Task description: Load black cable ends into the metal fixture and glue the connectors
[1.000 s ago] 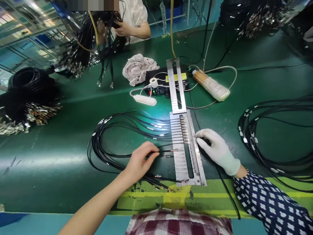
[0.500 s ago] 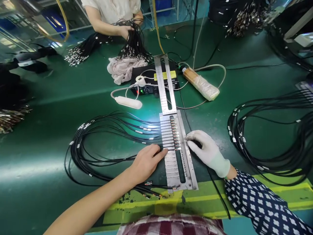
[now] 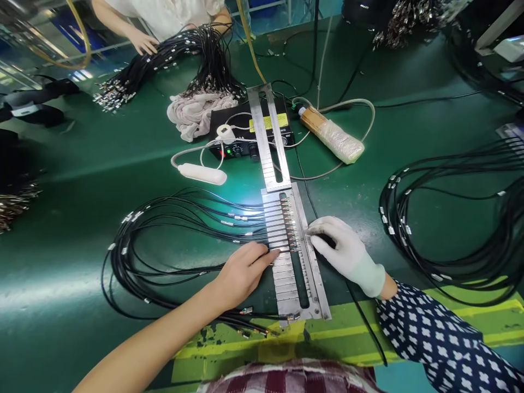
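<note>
My bare left hand (image 3: pixel 242 273) lies at the left side of a slotted metal fixture (image 3: pixel 286 281), its fingers bent together over a black cable at the slots. Several black cables (image 3: pixel 135 262) loop out to the left, and their stripped ends with metal connectors (image 3: pixel 289 218) sit in a row across the fixture's upper half. On the right edge of the fixture rests my white-gloved right hand (image 3: pixel 341 248), thumb and forefinger brought near each other; whether anything is between them is hidden. A second slotted metal plate (image 3: pixel 268 174) extends from the fixture's far end.
Behind the fixture are a black control box (image 3: pixel 241 147), a white handheld piece (image 3: pixel 202 173), a wrapped wooden-handled tool (image 3: pixel 333 136) and a crumpled cloth (image 3: pixel 196 112). Coiled cables (image 3: pixel 393 218) lie at right. Across the table, a person's hand (image 3: pixel 143 42) touches a cable bundle (image 3: pixel 176 52).
The view has shifted slightly, moving the far objects left. The other person's hand has moved left along the cable bundle, which is now spread out. My hands stay nearly in place.
</note>
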Motion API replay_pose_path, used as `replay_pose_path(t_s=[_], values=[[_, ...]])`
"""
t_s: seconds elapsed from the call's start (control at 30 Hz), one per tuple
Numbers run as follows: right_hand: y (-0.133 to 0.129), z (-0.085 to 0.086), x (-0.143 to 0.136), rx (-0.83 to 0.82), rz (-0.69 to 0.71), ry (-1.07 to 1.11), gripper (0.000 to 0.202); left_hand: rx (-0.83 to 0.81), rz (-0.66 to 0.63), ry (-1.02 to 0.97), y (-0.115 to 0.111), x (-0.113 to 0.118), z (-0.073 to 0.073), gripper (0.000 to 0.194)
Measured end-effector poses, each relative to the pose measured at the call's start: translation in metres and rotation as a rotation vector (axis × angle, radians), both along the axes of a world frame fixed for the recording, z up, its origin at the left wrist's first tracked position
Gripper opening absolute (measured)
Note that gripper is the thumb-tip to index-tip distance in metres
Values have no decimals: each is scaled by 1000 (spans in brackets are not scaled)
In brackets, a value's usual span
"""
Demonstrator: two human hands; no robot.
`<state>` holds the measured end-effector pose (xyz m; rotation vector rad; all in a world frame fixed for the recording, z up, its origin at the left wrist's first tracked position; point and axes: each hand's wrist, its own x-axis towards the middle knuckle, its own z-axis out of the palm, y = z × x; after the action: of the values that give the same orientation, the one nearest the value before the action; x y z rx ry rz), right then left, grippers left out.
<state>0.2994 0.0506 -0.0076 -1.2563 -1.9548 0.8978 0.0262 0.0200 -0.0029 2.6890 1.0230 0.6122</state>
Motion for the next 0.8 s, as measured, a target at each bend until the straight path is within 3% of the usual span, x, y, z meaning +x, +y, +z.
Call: replay_pose_path(t_s=[0.1, 0.33, 0.67, 0.8], values=[[0, -1, 0, 8, -2, -8, 12, -30, -23, -51, -1, -1, -4, 32], [0, -2, 1, 25, 1, -9, 12, 103, -29, 34, -4, 0, -3, 31], [1, -3, 1, 27, 5, -17, 12, -164, 34, -224, -3, -2, -15, 31], [1, -3, 1, 29, 4, -18, 11, -10, 26, -130, -4, 0, -14, 28]])
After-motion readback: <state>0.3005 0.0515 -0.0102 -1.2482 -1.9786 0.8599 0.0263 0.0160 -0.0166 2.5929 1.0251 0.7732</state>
